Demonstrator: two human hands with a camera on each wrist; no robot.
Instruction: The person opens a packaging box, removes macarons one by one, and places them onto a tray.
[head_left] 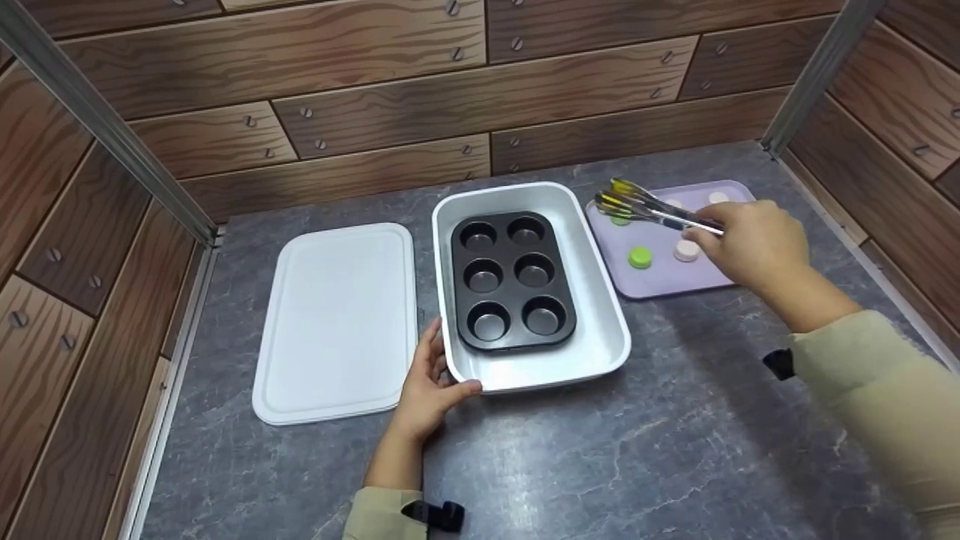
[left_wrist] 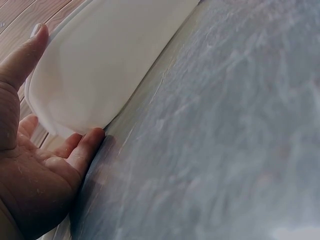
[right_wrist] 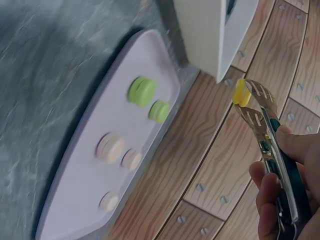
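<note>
My right hand (head_left: 761,244) grips a pair of metal tongs (right_wrist: 280,165) above the purple tray's far left part. Between the slotted tong tips is a yellow macaron (right_wrist: 242,93), raised off the tray. At the near left corner of a deep white rectangular container (head_left: 600,330), my left hand (head_left: 426,390) holds the wall, thumb by the near rim and fingers along the left side. Inside that container lies a dark muffin pan (head_left: 512,292), its several cups showing nothing in them. The purple tray (head_left: 660,283) bears two green macarons (right_wrist: 142,92) and several pale pink ones (right_wrist: 110,148).
A flat white lid (head_left: 341,322) lies left of the container on the grey marbled table (head_left: 570,465). Wood-patterned walls (head_left: 390,97) enclose the table at the back and both sides. The purple tray stands close to the container's right side.
</note>
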